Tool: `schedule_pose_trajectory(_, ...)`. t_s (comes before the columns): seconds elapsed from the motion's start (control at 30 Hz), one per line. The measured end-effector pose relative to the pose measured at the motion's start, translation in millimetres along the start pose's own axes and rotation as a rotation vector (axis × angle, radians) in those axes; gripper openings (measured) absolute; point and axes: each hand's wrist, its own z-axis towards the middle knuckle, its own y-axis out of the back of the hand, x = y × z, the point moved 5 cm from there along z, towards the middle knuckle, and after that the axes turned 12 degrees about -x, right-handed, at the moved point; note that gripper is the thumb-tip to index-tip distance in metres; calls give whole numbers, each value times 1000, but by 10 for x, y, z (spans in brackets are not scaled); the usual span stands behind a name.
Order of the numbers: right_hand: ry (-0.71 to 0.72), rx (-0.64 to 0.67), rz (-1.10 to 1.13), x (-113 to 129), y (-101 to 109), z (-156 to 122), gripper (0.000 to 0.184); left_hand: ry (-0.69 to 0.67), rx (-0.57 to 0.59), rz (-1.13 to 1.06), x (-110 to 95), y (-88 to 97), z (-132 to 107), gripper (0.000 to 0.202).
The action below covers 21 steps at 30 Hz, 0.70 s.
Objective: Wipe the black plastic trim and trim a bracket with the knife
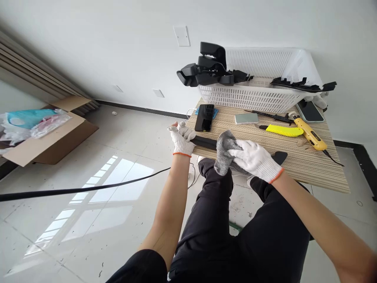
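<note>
A long black plastic strip (206, 142) lies along the near edge of the striped wooden table (312, 165). My left hand (181, 139), in a white knit glove, grips the strip's left end at the table corner. My right hand (255, 159), also gloved, presses a grey cloth (225, 151) onto the middle of the strip. The strip's right end (279, 157) shows past my right hand.
On the table lie a yellow glue gun (309, 133), a yellow-handled tool (284, 130), a black device (204, 117), a silver phone (246, 118) and a white basket (259, 96) with black plastic parts (206, 68). An open cardboard box (50, 137) and a black cable (82, 189) are on the floor.
</note>
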Motion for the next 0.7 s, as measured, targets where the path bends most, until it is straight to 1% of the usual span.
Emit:
schedule_pose_trajectory(0.13, 40, -25, -29, -277, 141, -408, 36, -20, -8, 61, 0, -23, -29, 36)
schedule_pose_trajectory(0.23, 79, -111, -41, -419, 253, -667, 34, 0, -9, 42, 14, -32, -31, 34)
schedule_pose_trajectory(0.33, 126, -175, -25, -502, 345, -858, 33, 14, -28, 18, 29, -38, -41, 33)
schedule_pose_trajectory(0.43, 143, -191, -15, -568, 410, -973, 32, 0, -54, 25, 33, -47, -49, 32)
schedule_pose_trajectory(0.53, 142, -206, -2, -651, 471, -1030, 31, -7, -66, 69, 39, -63, -49, 32)
schedule_pose_trajectory(0.63, 126, -209, 40, -782, 521, -1032, 32, -1, -62, 59, 54, -96, -50, 33)
schedule_pose_trajectory(0.7, 111, -170, 87, -884, 533, -1001, 33, 4, -65, 35, 71, -120, -55, 31)
